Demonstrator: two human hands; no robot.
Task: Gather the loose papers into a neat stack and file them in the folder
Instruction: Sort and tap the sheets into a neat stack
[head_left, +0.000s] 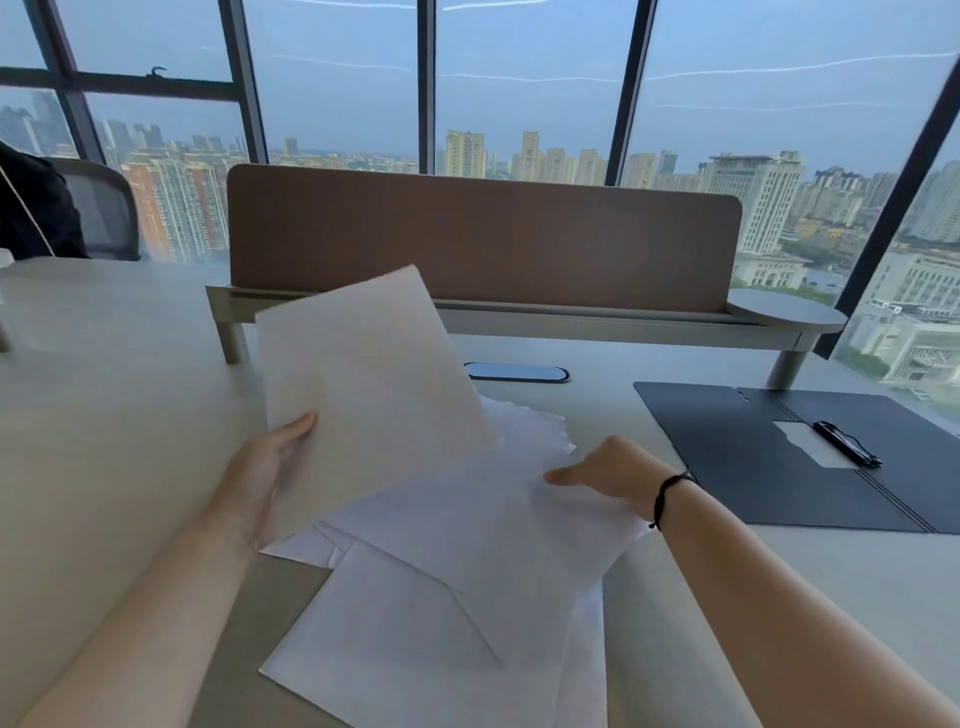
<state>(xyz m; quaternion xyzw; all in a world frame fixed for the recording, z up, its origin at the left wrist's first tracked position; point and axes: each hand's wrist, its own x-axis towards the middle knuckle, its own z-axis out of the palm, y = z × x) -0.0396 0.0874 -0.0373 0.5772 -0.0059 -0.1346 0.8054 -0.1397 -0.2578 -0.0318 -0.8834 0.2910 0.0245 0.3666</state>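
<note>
Several white loose papers lie fanned and overlapping on the pale desk in front of me. My left hand holds one white sheet by its lower left edge, lifted and tilted above the pile. My right hand, with a black cord on the wrist, rests on the right side of the pile, fingers on or under a top sheet; its grip is hidden. A dark folder lies open flat at the right, with a black metal clip near its spine.
A brown divider panel on a raised grey shelf runs across the back of the desk. A cable slot sits under it. An office chair stands far left. Large windows lie behind.
</note>
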